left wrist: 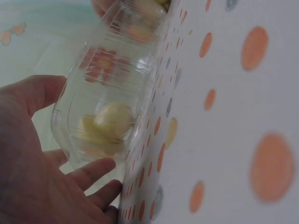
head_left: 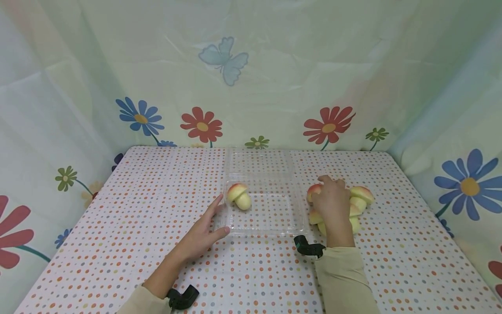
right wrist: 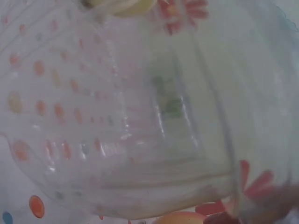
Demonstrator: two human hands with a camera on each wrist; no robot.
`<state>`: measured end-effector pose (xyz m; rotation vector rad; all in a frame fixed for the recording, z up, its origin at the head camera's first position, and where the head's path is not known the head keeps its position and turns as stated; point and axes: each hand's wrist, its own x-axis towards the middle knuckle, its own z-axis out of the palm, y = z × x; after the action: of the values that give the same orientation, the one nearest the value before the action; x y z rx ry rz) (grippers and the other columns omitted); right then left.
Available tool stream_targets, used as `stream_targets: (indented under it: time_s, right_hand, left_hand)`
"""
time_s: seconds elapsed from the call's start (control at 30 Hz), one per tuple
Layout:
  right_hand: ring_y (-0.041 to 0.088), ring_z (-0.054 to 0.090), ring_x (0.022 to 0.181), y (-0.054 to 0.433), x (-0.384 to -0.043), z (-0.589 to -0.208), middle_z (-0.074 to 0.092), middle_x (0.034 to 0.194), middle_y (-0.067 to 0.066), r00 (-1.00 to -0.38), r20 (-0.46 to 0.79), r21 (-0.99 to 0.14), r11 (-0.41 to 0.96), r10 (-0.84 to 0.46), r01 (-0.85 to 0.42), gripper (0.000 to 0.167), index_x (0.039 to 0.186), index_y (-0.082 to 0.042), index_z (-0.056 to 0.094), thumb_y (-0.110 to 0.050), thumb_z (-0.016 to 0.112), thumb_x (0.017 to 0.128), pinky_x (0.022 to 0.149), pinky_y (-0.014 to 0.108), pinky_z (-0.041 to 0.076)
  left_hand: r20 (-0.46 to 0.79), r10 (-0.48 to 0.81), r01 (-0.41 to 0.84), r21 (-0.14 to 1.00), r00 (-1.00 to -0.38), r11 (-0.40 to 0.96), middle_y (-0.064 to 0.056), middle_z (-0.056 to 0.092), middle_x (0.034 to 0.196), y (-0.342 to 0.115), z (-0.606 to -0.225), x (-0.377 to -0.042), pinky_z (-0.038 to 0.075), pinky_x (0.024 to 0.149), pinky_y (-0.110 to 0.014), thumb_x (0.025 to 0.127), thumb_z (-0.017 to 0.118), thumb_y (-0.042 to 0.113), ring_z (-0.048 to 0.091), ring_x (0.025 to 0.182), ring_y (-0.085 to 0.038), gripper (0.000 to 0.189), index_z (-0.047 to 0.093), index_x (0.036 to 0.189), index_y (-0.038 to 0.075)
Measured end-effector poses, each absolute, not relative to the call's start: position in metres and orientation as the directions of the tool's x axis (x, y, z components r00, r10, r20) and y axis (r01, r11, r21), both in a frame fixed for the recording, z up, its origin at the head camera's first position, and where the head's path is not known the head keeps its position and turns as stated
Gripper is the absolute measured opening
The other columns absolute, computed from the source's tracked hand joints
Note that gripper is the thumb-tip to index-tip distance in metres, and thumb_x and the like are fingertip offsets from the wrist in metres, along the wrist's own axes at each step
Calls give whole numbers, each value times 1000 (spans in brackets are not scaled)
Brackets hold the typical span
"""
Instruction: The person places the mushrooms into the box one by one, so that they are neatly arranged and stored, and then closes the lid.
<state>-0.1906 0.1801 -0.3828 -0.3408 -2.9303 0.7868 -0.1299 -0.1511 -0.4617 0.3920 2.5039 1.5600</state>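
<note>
A clear plastic clamshell box (head_left: 270, 229) lies with its lid (head_left: 259, 162) folded back. Inside it, at the left, rests one toy mushroom (head_left: 240, 197) with a red-and-yellow cap and pale stem, blurred through the plastic in the left wrist view. Against the box's left side, my left hand (head_left: 201, 235) holds its fingers spread, the thumb (left wrist: 49, 91) at the rim. To the right of the box, my right hand (head_left: 332, 203) reaches over several more toy mushrooms (head_left: 361, 196). Its thumb and forefinger curve around the leftmost mushroom (head_left: 313, 191); their contact is partly hidden.
A white dotted cloth (head_left: 164, 183) covers the table. Behind and at both sides hangs a pale curtain (head_left: 270, 83) printed with flowers and a butterfly. Black wrist mounts (head_left: 307, 247) sit on both forearms. The box wall fills most of the right wrist view.
</note>
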Motion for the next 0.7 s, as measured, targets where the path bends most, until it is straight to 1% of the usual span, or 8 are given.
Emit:
stream_targets:
  time_s: [0.17,0.33,0.57,0.7]
  right_hand:
    - [59,48,118,182,-193,-387,47,134,41,-978,-6,-482,856,208,185,58,145,6,50,-6,58,90,97,67,43]
    - [59,51,117,184,-194,-389,46,134,41,-981,4,-479,862,192,167,59,145,7,50,-6,59,89,94,67,45]
    - [58,54,116,185,-195,-392,45,136,41,-978,3,-483,856,210,182,58,146,5,49,-7,61,90,93,66,47]
    - [57,54,115,185,-195,-393,45,135,41,-975,7,-487,852,224,192,59,146,4,50,-4,60,89,92,65,47]
  left_hand:
    - [-4,305,131,898,-952,421,-17,31,168,-151,-461,-130,19,124,-65,101,66,26,22,158,-40,88,10,168,29]
    - [6,304,139,899,-953,415,-17,32,168,-152,-462,-131,20,124,-66,101,66,25,22,158,-40,88,10,168,28]
    - [3,306,136,899,-952,415,-18,31,168,-152,-463,-130,19,124,-66,101,65,24,22,158,-41,88,9,168,27]
    - [5,307,140,898,-952,418,-18,31,168,-152,-463,-130,19,124,-67,101,65,26,22,158,-41,88,9,168,27]
